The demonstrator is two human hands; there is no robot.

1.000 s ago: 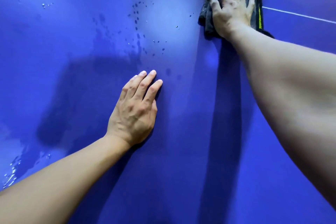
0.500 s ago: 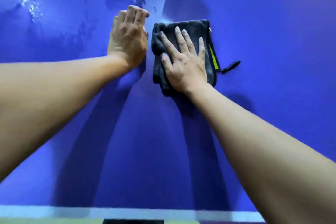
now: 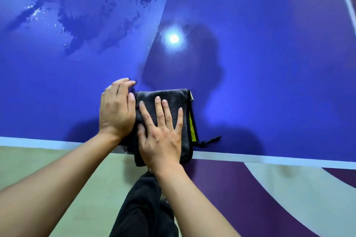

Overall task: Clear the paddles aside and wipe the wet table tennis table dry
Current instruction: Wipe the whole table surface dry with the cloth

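The folded dark grey cloth [image 3: 173,100] lies at the near edge of the blue tabletop [image 3: 269,63]. Its long axis runs from the near edge toward the far side. The near end crosses the white edge line [image 3: 269,158] and overhangs the tabletop slightly. A yellow-green strip [image 3: 192,127] shows along the right side of the cloth. A black loop [image 3: 212,140] at the near right corner points to the right and lies on the tabletop.

The right hand [image 3: 163,140] lies flat on the cloth, palm down, fingers straight and spread, pointing toward the far side.

The left hand [image 3: 115,109] is just beside the right hand, knuckles up, over the left edge of the cloth. Its fingers bend downward at the far end. Whether they hold the cloth or only rest on the surface cannot be told.

Wet patches [image 3: 81,19] and scattered drops lie on the far left part of the tabletop, well apart from the cloth. A bright light reflection [image 3: 174,38] shows beyond the cloth.

Below the edge are the floor [image 3: 57,163] and a black trouser leg [image 3: 142,208].
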